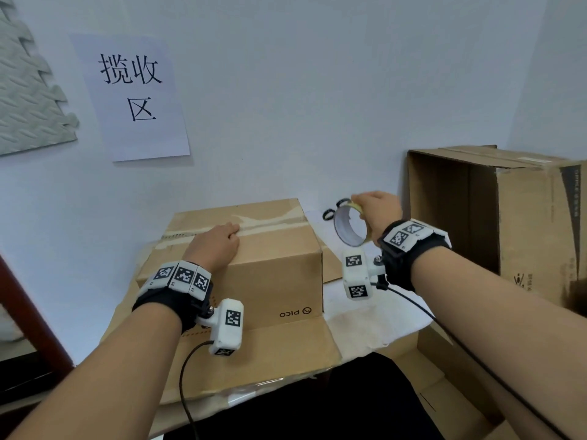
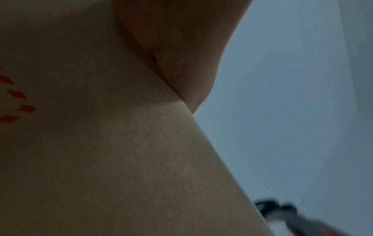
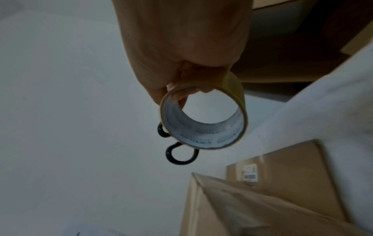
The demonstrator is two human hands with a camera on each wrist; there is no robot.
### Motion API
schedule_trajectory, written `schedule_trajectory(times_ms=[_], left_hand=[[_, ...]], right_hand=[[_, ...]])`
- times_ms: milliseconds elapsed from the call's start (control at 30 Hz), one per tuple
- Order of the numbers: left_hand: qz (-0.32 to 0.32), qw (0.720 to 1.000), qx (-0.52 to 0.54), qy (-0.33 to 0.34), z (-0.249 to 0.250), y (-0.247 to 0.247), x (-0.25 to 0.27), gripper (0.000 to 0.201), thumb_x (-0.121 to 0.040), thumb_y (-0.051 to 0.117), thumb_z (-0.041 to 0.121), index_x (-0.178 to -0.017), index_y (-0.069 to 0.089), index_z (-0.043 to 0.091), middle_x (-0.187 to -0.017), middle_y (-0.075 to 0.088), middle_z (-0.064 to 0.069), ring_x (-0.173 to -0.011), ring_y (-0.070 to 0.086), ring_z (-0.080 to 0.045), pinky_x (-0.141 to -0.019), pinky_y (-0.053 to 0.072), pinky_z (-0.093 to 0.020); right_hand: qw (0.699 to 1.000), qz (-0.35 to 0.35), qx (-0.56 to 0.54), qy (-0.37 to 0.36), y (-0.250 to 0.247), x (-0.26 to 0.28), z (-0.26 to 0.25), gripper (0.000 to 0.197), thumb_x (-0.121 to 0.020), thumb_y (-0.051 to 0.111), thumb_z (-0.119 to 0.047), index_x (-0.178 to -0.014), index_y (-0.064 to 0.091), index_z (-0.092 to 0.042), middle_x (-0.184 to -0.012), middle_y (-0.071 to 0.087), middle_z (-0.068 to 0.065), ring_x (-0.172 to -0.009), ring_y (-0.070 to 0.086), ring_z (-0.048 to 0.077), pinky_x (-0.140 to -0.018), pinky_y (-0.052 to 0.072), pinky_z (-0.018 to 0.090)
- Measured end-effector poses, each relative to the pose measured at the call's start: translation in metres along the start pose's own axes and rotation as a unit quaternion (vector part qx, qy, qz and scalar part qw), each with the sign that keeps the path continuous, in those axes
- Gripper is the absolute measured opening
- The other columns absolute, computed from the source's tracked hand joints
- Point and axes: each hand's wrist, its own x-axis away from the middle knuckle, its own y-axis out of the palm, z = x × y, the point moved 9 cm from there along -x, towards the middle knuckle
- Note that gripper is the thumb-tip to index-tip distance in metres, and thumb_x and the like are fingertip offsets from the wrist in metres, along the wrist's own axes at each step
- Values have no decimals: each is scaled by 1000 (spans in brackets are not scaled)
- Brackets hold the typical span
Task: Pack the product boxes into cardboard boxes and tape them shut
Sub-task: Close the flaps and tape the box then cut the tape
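Note:
A closed brown cardboard box marked PICO sits on the table with a strip of tape along its top seam. My left hand lies flat on the box top, fingers straight along the tape; the left wrist view shows only the box side and the heel of that hand. My right hand holds a roll of brown tape in the air to the right of the box, fingers hooked through the roll's rim. No product boxes are visible.
Black-handled scissors lie on the white table behind the tape roll, their handles showing below it. A large open cardboard box lies on its side at right. Flattened cardboard lies under the taped box. A paper sign hangs on the wall.

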Motion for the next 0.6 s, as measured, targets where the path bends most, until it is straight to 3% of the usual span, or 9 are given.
schedule_trajectory(times_ms=[100,233,400,533,600], left_hand=[[1,1000,-11,7,6,-4,1,45,-101,27,19,-144,38,17,-150,37,-6,-133,39,-26,-110,30,-36],[13,1000,-15,21,14,-8,0,39,-101,28,14,-136,45,12,-137,50,-11,-122,49,-27,-103,37,-37],[-14,998,32,44,27,-8,1,57,-91,36,-3,-143,39,19,-145,44,-8,-132,41,-25,-106,28,-28],[-66,983,165,39,37,-3,1,47,-99,39,32,-144,29,39,-144,44,-4,-130,42,-23,-108,29,-33],[-86,960,263,40,44,-5,3,43,-98,40,30,-137,32,47,-140,46,-2,-126,44,-22,-110,29,-36]], right_hand=[[996,-11,-47,-80,19,5,-47,8,-81,69,-21,-74,66,-17,-70,63,-3,-69,58,15,-67,55,28],[985,-91,-79,-121,63,21,-80,13,-82,68,-18,-70,63,-18,-70,60,-4,-65,55,8,-52,46,16],[982,-144,-39,-119,102,34,-67,16,-81,69,-17,-66,62,-20,-69,61,-7,-67,56,11,-62,49,24],[980,-156,2,-126,111,39,-56,15,-81,68,-20,-66,63,-22,-69,63,-9,-69,57,8,-68,50,26],[978,-160,14,-132,112,41,-53,16,-82,68,-21,-67,63,-23,-69,63,-10,-67,56,5,-65,46,21]])
